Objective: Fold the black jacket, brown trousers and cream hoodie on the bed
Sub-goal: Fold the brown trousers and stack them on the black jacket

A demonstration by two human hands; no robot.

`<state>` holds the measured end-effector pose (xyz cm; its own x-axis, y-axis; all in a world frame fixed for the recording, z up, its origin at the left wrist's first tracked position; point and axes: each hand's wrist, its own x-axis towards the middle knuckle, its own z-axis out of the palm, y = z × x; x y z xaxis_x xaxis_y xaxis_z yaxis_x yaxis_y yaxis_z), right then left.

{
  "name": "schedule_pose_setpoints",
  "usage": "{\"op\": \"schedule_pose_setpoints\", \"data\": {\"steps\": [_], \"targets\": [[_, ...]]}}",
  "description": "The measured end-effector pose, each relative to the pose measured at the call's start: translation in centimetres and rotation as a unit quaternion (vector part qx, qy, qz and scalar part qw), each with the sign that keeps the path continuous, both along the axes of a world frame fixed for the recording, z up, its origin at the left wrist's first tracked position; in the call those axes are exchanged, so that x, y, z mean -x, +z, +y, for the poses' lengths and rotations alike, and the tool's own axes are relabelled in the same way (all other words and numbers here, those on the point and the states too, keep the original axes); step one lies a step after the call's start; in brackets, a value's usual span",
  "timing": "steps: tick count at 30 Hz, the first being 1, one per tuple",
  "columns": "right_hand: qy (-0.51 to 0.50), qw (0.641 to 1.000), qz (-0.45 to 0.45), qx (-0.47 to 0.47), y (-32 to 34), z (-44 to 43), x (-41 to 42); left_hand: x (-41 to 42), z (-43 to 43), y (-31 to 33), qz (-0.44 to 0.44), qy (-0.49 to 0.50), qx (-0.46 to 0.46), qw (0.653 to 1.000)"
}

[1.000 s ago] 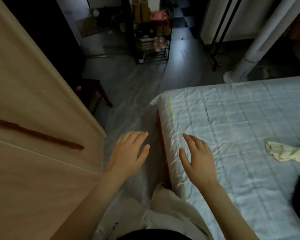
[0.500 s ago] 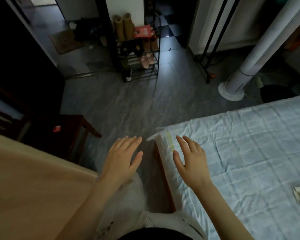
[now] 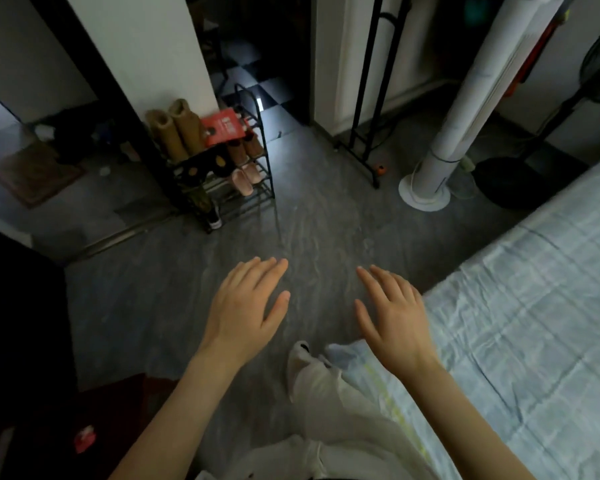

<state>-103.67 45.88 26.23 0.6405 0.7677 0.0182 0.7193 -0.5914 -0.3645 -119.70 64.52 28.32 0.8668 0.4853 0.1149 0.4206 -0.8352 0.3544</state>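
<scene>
Hands are hovering empty, fingers spread: left hand (image 3: 248, 303) over the floor, right hand (image 3: 394, 315) by the bed (image 3: 534, 306) at frame right. No jacket, trousers or hoodie are showing; turning toward the bed should find them.

Two bare hands, left hand (image 3: 245, 308) and right hand (image 3: 392, 313); one bed (image 3: 534, 323) at three o'clock; one shoe rack (image 3: 232, 188) at eleven; one white tower fan (image 3: 440, 147) at one.
</scene>
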Motion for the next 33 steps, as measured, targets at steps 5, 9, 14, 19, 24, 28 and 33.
{"op": "schedule_pose_setpoints", "data": {"steps": [5,9,14,19,24,28,33], "targets": [[-0.032,0.999,0.023,0.007,-2.7,7.4,-5.3,-6.6,7.0,-3.2,0.054,-0.046,-0.015,0.997],[-0.043,0.999,0.026,0.017,-2.6,13.4,-12.0,-14.0,13.6,-2.8,0.063,-0.079,-0.028,0.995],[-0.092,0.996,-0.011,0.017,0.2,18.1,-20.8,-25.5,20.6,0.4,0.03,-0.162,-0.073,0.984],[-0.197,0.98,-0.02,0.0,1.0,19.8,-27.7,-37.2,23.6,0.7,-0.009,-0.253,-0.076,0.964],[-0.303,0.953,0.022,0.016,-2.4,20.8,-33.5,-48.7,25.8,-2.8,0.012,-0.366,-0.061,0.928],[-0.404,0.913,0.048,0.016,-3.0,22.3,-38.7,-59.6,27.3,-3.6,0.024,-0.462,-0.056,0.885],[-0.534,0.845,0.01,-0.024,-0.1,22.8,-44.5,-72.5,26.3,-1.0,-0.001,-0.573,-0.036,0.818]]}}
